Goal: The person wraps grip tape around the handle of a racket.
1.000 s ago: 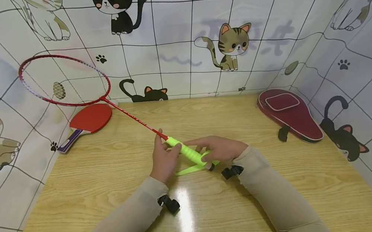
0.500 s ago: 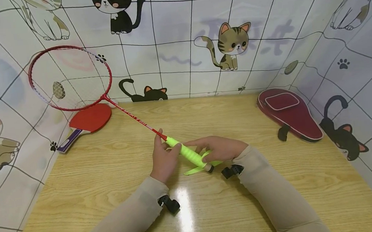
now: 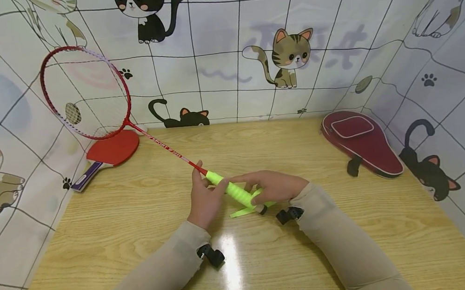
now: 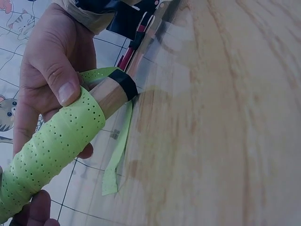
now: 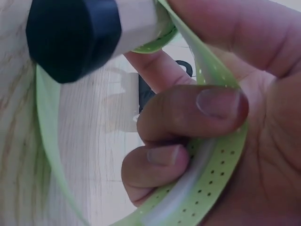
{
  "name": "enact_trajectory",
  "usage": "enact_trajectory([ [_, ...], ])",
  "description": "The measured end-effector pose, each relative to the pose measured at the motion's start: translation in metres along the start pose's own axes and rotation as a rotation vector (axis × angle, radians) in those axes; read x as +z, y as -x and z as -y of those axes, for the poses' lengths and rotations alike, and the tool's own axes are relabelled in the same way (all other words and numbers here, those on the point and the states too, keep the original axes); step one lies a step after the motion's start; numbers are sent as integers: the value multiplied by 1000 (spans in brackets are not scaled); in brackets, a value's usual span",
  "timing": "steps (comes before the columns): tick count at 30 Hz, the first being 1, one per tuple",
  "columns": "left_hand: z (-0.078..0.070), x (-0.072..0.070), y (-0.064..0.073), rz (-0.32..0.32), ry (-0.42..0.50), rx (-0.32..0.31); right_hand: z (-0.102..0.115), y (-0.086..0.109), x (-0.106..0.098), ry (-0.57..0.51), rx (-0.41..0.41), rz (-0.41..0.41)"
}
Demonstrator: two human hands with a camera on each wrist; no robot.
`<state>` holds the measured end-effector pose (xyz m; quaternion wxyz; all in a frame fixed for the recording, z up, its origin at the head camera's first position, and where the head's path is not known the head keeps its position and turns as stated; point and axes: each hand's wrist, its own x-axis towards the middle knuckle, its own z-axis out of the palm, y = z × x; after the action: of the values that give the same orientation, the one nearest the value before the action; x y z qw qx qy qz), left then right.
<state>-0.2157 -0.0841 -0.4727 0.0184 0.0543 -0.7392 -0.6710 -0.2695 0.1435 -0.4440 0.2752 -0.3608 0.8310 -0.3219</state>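
A badminton racket (image 3: 170, 149) slants across the table, its red head raised at the far left. Lime-green perforated grip tape (image 3: 236, 192) is wound round its handle. My left hand (image 3: 205, 200) holds the handle's upper end between thumb and fingers. At the lower end, my right hand (image 3: 278, 185) presses its thumb on the wrap's edge. In the right wrist view, its curled fingers grip a loop of loose tape (image 5: 211, 188). Bare wood (image 4: 113, 99) and a black end band (image 4: 124, 84) show past the wrap. The tape's free tail (image 4: 117, 160) hangs below the handle.
A red table tennis paddle (image 3: 116, 148) lies at the back left, partly behind the racket head. A maroon paddle case (image 3: 360, 144) lies at the back right of the wooden table (image 3: 143, 270). A cat-patterned wall covering (image 3: 225, 71) rises around the table.
The racket has rolled about its shaft, so its head now stands more upright. The loose tape tail has drawn in toward the handle. Both hands have stayed nearly in place.
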Motion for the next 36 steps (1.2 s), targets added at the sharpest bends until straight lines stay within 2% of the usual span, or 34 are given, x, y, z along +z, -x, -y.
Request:
enact_trajectory([
  [9,0,0,0,-18,3,-13,-1,0,1,-97,-14,52],
  [20,0,-1,0,-11,-3,-16,-1,-1,1,-16,-15,19],
  [29,1,-2,-2,-18,10,-23,-1,-1,0,-97,-26,55],
  [36,0,-3,-2,-20,-9,-27,-4,-2,2,-30,-21,28],
])
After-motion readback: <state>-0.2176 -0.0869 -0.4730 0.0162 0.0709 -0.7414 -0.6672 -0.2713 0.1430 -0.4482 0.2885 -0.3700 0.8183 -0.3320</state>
